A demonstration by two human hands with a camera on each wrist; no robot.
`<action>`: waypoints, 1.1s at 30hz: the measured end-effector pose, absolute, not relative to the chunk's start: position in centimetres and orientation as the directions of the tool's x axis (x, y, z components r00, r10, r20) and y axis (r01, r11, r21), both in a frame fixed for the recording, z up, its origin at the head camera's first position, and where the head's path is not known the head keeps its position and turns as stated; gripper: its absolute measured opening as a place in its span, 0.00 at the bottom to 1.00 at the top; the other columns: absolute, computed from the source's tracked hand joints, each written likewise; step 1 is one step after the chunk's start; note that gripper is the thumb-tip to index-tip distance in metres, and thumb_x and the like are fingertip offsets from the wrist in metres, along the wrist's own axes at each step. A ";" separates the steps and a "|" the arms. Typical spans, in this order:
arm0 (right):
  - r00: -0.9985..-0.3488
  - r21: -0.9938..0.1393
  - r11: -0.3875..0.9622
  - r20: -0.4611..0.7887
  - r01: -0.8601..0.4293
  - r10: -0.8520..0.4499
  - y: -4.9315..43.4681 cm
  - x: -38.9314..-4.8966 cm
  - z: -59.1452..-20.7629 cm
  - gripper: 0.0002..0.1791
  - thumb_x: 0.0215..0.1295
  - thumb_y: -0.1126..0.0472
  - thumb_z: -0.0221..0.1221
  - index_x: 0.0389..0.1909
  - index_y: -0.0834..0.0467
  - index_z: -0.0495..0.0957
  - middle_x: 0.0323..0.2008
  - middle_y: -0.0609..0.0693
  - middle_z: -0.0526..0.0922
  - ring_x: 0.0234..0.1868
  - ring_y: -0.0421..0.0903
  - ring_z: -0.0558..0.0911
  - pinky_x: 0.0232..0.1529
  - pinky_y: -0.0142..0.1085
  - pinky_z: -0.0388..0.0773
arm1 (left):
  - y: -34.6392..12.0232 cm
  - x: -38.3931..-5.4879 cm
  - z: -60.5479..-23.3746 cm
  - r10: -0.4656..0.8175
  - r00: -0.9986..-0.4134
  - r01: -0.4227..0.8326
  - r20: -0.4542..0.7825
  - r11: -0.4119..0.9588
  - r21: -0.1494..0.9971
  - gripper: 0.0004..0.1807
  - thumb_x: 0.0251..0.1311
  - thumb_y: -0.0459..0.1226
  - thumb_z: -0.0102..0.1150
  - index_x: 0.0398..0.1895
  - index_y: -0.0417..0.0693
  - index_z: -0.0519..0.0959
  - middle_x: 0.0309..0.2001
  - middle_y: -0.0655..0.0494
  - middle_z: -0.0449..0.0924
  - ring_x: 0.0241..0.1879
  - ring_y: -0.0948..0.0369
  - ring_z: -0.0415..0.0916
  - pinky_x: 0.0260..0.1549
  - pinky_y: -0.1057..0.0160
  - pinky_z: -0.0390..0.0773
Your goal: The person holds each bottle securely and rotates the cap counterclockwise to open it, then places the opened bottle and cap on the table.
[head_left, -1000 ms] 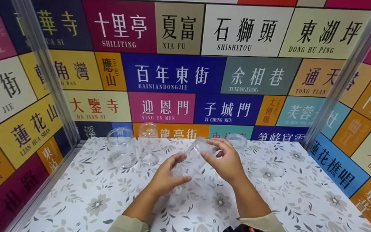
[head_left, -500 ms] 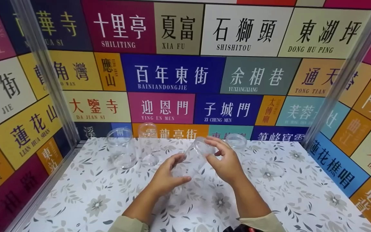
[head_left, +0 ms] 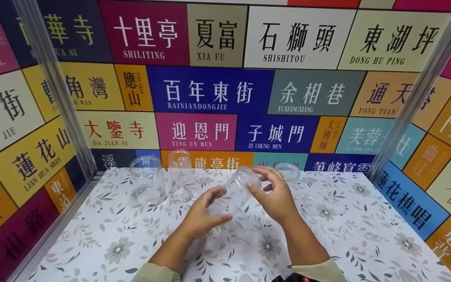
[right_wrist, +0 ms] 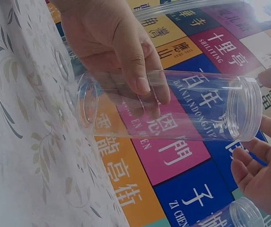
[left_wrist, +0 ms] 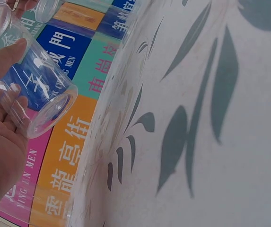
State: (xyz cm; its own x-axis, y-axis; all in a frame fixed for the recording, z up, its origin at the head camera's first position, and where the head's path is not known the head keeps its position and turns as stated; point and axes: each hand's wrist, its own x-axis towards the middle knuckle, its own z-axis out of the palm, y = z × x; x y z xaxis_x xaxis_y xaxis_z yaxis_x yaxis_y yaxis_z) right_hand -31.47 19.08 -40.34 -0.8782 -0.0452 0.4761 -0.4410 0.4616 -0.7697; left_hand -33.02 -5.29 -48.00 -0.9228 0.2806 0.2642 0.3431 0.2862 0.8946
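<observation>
Multicoloured lettered panels (head_left: 210, 88) are rising behind a white, grey-flowered table (head_left: 131, 256). Above the table's middle, one clear plastic cylindrical jar (right_wrist: 192, 124) is being held tilted: left hand (head_left: 206, 213) gripping its body, right hand (head_left: 275, 196) pinching its ridged end (right_wrist: 252, 111). Step, seemingly: fitting or loosening that end; next move likely calling for steady grip and twist. Toward the table's back left, two clear containers (head_left: 148, 184) are standing; back right, another container (head_left: 287, 172).

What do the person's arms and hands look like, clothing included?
The left hand and right hand are both ungloved. The left sleeve and right sleeve are plain pale khaki, leaving the forearms uncovered. Beside the right sleeve, a black item with a red mark shows, too cropped to identify.
</observation>
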 end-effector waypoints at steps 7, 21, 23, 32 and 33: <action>-0.890 -0.772 0.497 0.456 -0.397 -0.003 19.0 -31.4 -40.4 0.25 0.64 0.42 0.74 0.60 0.46 0.86 0.66 0.45 0.79 0.52 0.48 0.77 0.49 0.40 0.79 | -5.2 -33.0 -48.0 0.273 -0.933 0.314 0.235 0.301 0.900 0.46 0.55 0.54 0.82 0.77 0.64 0.70 0.76 0.66 0.75 0.82 0.55 0.65 0.83 0.44 0.62; -0.873 -0.770 0.451 0.486 -0.451 -0.042 19.0 -31.4 -40.3 0.24 0.65 0.53 0.75 0.61 0.51 0.87 0.68 0.46 0.82 0.64 0.48 0.81 0.65 0.50 0.82 | -5.3 -33.0 -48.0 0.284 -0.923 0.341 0.259 0.293 0.893 0.47 0.55 0.52 0.82 0.78 0.60 0.69 0.76 0.63 0.75 0.81 0.56 0.66 0.83 0.46 0.62; -0.869 -0.770 0.439 0.492 -0.464 -0.055 19.0 -31.4 -40.3 0.24 0.65 0.55 0.74 0.62 0.53 0.86 0.69 0.47 0.82 0.67 0.49 0.80 0.67 0.53 0.81 | -5.3 -33.1 -48.0 0.286 -0.921 0.346 0.264 0.290 0.892 0.47 0.56 0.50 0.82 0.78 0.58 0.69 0.75 0.63 0.76 0.81 0.56 0.66 0.83 0.47 0.62; -0.878 -0.776 0.438 0.473 -0.454 -0.073 19.2 -31.2 -40.2 0.24 0.67 0.57 0.71 0.64 0.51 0.85 0.71 0.45 0.81 0.76 0.51 0.76 0.79 0.56 0.72 | -5.3 -33.0 -47.9 0.286 -0.924 0.336 0.255 0.281 0.899 0.47 0.56 0.51 0.82 0.78 0.58 0.69 0.76 0.62 0.75 0.81 0.55 0.66 0.83 0.46 0.61; -0.877 -0.773 0.442 0.475 -0.456 -0.073 19.2 -31.3 -40.3 0.24 0.67 0.57 0.71 0.64 0.51 0.85 0.71 0.45 0.81 0.76 0.51 0.75 0.79 0.57 0.71 | -5.3 -33.0 -47.9 0.285 -0.925 0.332 0.252 0.283 0.900 0.47 0.56 0.51 0.82 0.78 0.59 0.69 0.76 0.62 0.75 0.81 0.55 0.66 0.83 0.45 0.61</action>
State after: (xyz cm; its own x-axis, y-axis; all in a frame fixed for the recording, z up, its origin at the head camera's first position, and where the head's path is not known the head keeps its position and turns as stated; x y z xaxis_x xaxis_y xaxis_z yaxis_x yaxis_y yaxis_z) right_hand -31.25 19.23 -40.26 -0.8769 -0.0734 0.4750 -0.4556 0.4418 -0.7728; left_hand -33.00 -5.26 -47.93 -0.9248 0.2850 0.2521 0.3325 0.2832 0.8996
